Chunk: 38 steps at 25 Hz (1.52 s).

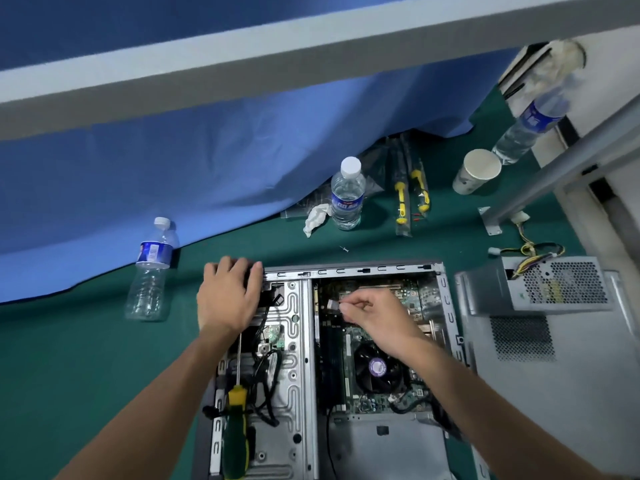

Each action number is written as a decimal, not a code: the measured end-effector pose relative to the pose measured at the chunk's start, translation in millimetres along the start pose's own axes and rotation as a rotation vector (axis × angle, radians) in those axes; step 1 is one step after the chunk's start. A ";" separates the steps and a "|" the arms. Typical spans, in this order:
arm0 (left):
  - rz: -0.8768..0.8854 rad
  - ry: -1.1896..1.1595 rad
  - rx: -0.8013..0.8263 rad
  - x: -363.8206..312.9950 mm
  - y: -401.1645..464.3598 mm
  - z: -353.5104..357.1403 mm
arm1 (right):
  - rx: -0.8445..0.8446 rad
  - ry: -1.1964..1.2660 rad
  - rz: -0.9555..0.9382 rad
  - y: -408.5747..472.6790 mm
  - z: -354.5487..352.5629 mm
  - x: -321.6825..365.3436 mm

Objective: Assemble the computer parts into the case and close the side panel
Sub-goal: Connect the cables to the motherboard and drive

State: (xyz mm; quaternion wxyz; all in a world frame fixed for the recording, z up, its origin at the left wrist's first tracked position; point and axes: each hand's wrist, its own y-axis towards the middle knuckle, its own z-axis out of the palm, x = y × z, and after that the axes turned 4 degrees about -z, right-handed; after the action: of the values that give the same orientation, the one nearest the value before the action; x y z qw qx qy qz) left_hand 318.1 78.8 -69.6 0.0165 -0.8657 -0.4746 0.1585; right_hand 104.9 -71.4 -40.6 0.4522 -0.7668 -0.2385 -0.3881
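Right hand (374,317) pinching a small connector (333,304) above the motherboard (377,396); left hand (228,299) flat-fingered on the case (346,271) corner.

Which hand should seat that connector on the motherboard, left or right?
Right. The right hand already pinches the small connector over the motherboard; the left hand rests on the case corner, likely bracing it.

Small part (333,304) pinched in right hand (375,320) fingers (346,309) (too small to identify)
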 end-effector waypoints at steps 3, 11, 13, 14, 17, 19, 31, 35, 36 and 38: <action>0.021 0.026 -0.010 1.3 1.7 3.4 | 0.019 -0.002 0.019 6.7 6.4 -7.6; 0.053 0.084 0.010 -2.3 2.7 0.9 | 0.069 -0.037 -0.009 25.4 13.5 -7.7; 0.048 0.093 0.007 -2.7 2.4 1.6 | 0.073 -0.046 -0.015 26.3 16.7 -6.6; 0.047 0.093 0.006 -3.0 2.4 1.7 | 0.073 -0.052 -0.013 25.9 16.6 -6.6; 0.047 0.089 0.001 -3.1 3.9 1.4 | 0.059 -0.060 -0.008 26.6 13.3 -11.2; 0.050 0.090 0.004 -3.3 3.3 1.3 | 0.063 -0.062 -0.004 28.1 10.5 -14.3; 0.054 0.102 0.002 -1.8 3.9 2.6 | 0.056 -0.146 0.075 40.6 18.8 -6.1; 0.051 0.108 0.004 -2.8 1.9 2.9 | 0.044 -0.084 0.102 37.0 23.9 -4.7; 0.049 0.106 0.005 -3.0 2.5 2.9 | 0.066 -0.092 0.109 39.6 22.4 -3.8; 0.050 0.106 0.007 -3.7 3.1 3.0 | 0.043 -0.088 0.110 41.3 22.7 -4.5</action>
State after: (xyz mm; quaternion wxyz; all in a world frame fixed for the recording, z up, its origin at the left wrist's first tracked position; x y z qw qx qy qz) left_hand 318.0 73.7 -72.1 0.0405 -0.8845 -0.4505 0.1145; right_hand 140.5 -71.2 -71.9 0.4783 -0.7851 -0.2241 -0.3234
